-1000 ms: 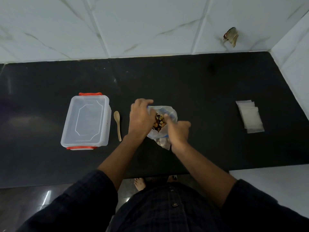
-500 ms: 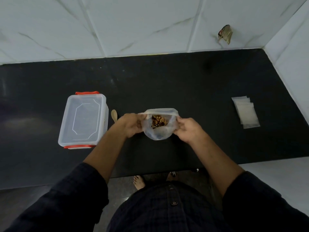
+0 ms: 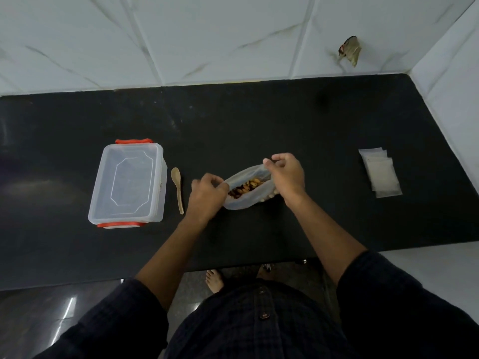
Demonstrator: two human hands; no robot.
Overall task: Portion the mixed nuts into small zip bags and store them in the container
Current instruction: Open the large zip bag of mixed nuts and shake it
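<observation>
Head view, left to right. Container (image 3: 127,182), clear plastic with red clips, sits lidded at the left of the black worktop (image 3: 259,120), probably parked there until bags are ready to go in. Wooden spoon (image 3: 177,189) lies just beside it on the right, handle toward me, close to my left hand for scooping, I'd guess. Nothing touches it.

My left hand (image 3: 206,194) has fingers curled, pinching the left lip of the big nut bag (image 3: 246,191). My right hand (image 3: 285,174) pinches the far right lip, fingers bent around the plastic. Both pull apart so the mouth is spread wide; mixed nuts (image 3: 245,189) show inside, brown and dark pieces. The bag rests on the worktop centre, between my hands. Holding it like this keeps the opening firm enough to take a spoon, as I judge it.

Small zip bags (image 3: 379,173) lie flat in a loose stack well apart at the right, none filled as far as I can tell. Portioning not yet begun.

No brand, label or readable writing on anything; a small moulded mark on the container side is too small to read.
</observation>
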